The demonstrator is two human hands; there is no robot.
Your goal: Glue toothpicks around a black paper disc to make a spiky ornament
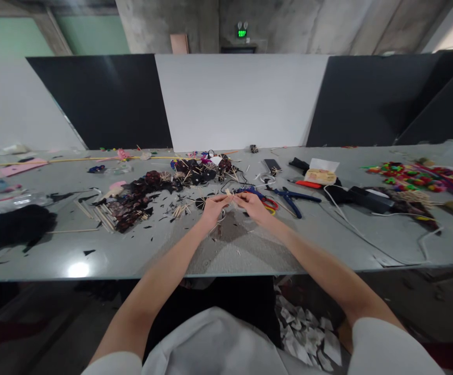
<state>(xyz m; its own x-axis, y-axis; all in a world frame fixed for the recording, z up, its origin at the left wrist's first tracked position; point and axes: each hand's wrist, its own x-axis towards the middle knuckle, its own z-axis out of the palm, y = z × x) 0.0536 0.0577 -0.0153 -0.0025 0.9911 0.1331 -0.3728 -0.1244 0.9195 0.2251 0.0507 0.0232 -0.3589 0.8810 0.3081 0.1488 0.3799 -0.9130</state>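
Over the middle of the table, my left hand (215,207) and my right hand (252,203) meet at their fingertips. Both pinch small pale wood-coloured pieces (229,193), too small to tell exactly what they are. Just left of my left hand lie a black disc (200,203) and a loose bunch of short thin sticks (181,209). Close beyond my right hand are blue-handled pliers (291,197) and a tool with red and yellow handles (270,204).
Dark crumpled material with sticks (133,200) and a row of dark stick-covered clusters (195,171) cover the left-centre. A phone (272,166) lies at the back. A white cable (351,225) loops across the right, near colourful fuzzy pieces (404,176). White scraps (308,333) lie below the table.
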